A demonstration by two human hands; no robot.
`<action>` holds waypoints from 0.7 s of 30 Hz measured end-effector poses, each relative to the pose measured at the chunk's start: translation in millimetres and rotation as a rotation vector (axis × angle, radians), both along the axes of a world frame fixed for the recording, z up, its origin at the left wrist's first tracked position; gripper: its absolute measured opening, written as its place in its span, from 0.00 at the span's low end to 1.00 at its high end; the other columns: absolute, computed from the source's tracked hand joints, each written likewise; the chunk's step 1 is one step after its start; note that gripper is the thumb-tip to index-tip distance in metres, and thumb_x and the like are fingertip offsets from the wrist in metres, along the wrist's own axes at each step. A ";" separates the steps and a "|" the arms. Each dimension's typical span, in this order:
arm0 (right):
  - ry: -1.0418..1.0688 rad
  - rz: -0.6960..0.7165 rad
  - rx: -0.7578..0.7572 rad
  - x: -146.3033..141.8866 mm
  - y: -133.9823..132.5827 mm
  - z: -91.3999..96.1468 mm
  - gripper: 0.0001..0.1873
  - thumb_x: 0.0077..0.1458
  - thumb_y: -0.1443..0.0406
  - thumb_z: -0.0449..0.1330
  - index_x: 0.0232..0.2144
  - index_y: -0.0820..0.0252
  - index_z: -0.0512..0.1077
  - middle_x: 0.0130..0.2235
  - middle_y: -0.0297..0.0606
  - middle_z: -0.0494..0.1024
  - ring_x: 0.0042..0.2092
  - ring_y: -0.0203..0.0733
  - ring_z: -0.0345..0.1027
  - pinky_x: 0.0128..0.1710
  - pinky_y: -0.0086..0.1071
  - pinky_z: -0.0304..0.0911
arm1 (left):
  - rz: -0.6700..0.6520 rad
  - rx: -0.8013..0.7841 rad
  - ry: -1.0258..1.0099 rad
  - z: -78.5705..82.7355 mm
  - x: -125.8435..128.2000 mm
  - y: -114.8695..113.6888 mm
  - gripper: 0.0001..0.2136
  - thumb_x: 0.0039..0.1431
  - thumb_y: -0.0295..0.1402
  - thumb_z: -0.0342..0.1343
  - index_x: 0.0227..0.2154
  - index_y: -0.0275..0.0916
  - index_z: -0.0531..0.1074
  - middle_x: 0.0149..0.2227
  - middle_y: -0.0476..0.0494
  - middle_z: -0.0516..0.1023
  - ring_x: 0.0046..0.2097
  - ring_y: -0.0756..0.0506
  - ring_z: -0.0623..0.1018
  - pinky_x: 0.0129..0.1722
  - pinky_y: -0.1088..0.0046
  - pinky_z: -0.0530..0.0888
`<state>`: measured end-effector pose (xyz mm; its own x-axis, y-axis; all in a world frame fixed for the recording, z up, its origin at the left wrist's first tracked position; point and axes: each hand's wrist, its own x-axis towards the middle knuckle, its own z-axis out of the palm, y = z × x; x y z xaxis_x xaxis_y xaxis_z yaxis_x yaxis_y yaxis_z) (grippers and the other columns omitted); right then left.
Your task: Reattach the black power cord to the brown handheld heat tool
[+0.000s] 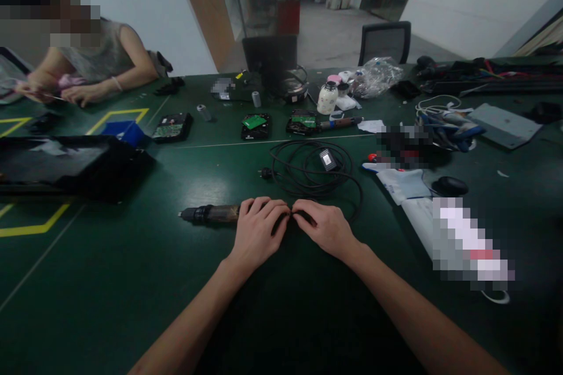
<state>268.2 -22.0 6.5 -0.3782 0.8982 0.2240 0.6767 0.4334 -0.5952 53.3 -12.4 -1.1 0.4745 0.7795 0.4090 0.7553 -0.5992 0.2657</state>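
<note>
An electric screwdriver lies on the green table, its bit pointing left. My left hand is closed over its rear part, fingers curled around the body. My right hand meets it fingertip to fingertip at the tool's tail end, pinching what looks like the cable end; the fingers hide most of it. Behind my hands lies a coiled black cable with a plug and a small black box with a white label.
Opened hard drives stand in a row behind, with another screwdriver. A black tray and blue bin are at left, near a seated person. A white-grey bag and black mouse lie at right.
</note>
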 end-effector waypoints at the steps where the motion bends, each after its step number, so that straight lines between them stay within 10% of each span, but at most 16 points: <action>1: 0.000 0.001 0.000 0.0 0.0 -0.1 0.08 0.71 0.64 0.56 0.49 0.51 0.73 0.51 0.36 0.82 0.49 0.44 0.78 0.49 0.35 0.71 | 0.005 0.000 0.000 -0.4 0.0 0.2 0.08 0.69 0.33 0.57 0.48 0.47 0.76 0.52 0.47 0.82 0.55 0.37 0.75 0.55 0.52 0.65; 21: 0.007 -0.012 0.014 -0.7 -0.2 -1.8 0.09 0.71 0.64 0.56 0.50 0.50 0.73 0.51 0.35 0.82 0.50 0.44 0.78 0.49 0.34 0.71 | -0.008 0.010 -0.004 -1.5 -0.9 0.9 0.11 0.70 0.34 0.57 0.52 0.49 0.76 0.54 0.48 0.82 0.56 0.37 0.75 0.56 0.51 0.65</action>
